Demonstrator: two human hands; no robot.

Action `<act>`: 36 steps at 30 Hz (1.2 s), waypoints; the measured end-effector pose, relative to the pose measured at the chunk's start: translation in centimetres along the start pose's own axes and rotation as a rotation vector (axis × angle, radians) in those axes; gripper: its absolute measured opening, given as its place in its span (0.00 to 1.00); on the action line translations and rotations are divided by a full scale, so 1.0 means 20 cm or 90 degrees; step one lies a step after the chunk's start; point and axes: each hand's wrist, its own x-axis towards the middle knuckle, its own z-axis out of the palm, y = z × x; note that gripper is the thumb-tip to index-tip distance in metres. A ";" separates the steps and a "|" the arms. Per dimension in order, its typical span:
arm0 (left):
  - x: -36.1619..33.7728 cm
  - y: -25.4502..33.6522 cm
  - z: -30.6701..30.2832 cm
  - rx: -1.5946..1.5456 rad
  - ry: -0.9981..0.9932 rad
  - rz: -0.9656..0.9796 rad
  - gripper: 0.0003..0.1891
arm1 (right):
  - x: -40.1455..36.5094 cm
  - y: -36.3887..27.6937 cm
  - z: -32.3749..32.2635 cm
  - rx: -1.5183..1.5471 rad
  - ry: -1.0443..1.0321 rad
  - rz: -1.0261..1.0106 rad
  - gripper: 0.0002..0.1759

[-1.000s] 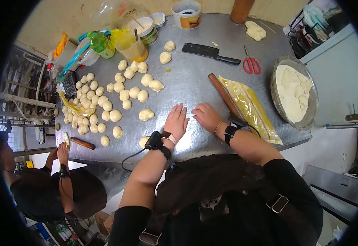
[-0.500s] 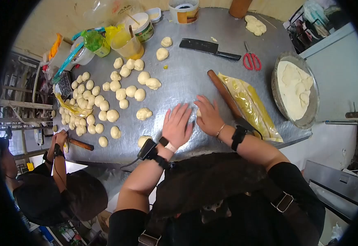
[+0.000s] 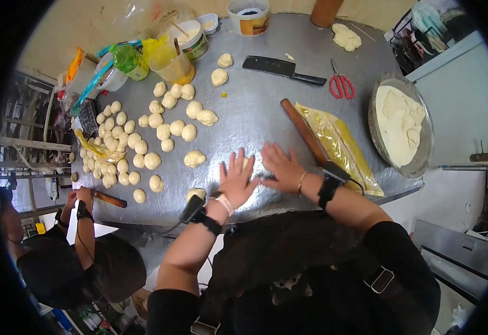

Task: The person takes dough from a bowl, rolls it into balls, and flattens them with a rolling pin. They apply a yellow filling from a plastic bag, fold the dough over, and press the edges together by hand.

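Note:
My left hand (image 3: 237,183) lies palm down over the metal table, fingers spread. A small bit of pale dough (image 3: 246,162) shows at its fingertips, mostly covered by the fingers. Close on the right, my right hand (image 3: 282,169) is also palm down with its fingers apart, thumb near the left thumb. Whether anything lies under its palm is hidden. Left of my hands sit a lumpy dough piece (image 3: 195,158) and another dough ball (image 3: 196,194) beside my left wrist. A wooden rolling pin (image 3: 304,129) rests to the right, against a yellow-and-clear plastic bag (image 3: 341,148).
Many dough balls (image 3: 164,132) cover the table's left side. A cleaver (image 3: 283,69), red-handled scissors (image 3: 341,86) and a metal bowl of flour (image 3: 403,125) lie beyond and right. Tubs and a jug (image 3: 172,62) stand at the back. A co-worker (image 3: 82,245) works at the left edge.
My right hand has shifted slightly down and left. My left hand has moved a little down, its fingers spreading wider. The dough that was by my right hand now shows by my left fingertips.

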 end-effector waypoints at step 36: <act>0.48 -0.30 -0.21 0.075 0.237 0.025 0.25 | 0.52 0.37 -0.25 0.029 0.182 -0.055 0.21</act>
